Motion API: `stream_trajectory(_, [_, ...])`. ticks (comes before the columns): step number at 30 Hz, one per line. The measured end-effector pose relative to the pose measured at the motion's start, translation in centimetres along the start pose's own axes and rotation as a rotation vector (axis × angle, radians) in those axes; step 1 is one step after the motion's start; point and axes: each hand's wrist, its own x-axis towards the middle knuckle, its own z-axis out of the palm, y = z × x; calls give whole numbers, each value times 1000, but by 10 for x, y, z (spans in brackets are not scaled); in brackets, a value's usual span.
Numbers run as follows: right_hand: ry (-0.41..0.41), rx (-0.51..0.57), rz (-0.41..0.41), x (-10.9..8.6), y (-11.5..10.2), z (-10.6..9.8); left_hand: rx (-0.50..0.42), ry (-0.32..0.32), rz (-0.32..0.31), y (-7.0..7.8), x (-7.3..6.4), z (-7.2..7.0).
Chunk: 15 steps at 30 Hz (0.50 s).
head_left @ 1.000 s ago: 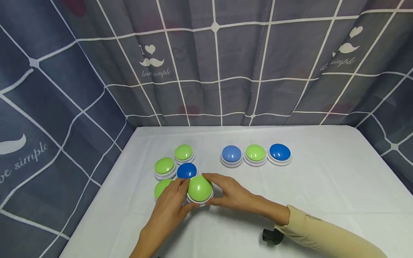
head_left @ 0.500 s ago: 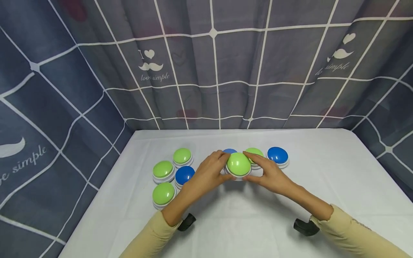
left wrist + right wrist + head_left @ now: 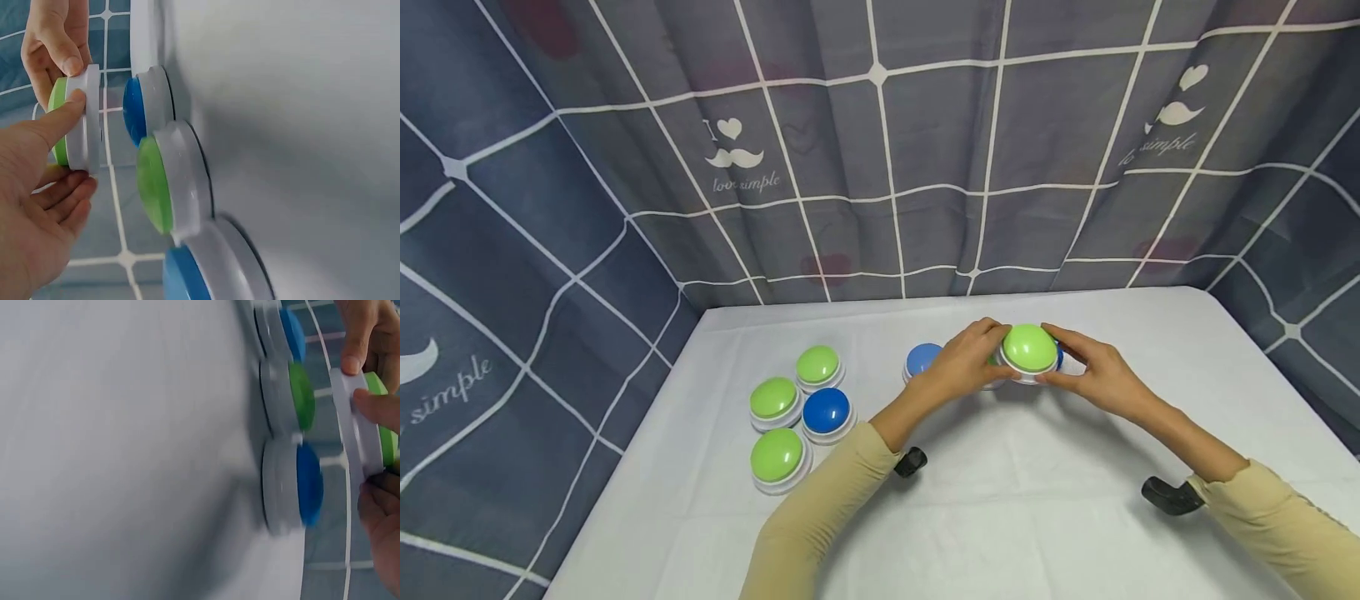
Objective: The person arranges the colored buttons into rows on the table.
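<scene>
A green dome push button on a white base is held up between both hands, lifted off the table. My left hand grips its left side and my right hand its right side, thumbs on the white rim. Beneath it is a row of three similar buttons: a lighter blue button, a green button and a dark blue button. In the head view, the hands and held button mostly cover the last two. Both wrist views show a gap between the held button and the row.
On the left of the white table sit a dark blue button and three green ones: back, middle and front. A grey checked curtain hangs behind. Black pieces stick out at both wrists.
Both hands have carried the green push button from beside the left group, rightward and back, to above the right end of the row. The left group's front green and blue buttons are uncovered.
</scene>
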Motion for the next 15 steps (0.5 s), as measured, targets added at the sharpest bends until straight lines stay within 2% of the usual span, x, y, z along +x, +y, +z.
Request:
stream_trajectory(8, [-13, -10, 62, -13, 28, -34, -17, -70, -25, 17, 42, 21])
stream_trajectory(15, [-50, -21, 79, -18, 50, -61, 52, -128, -35, 33, 77, 32])
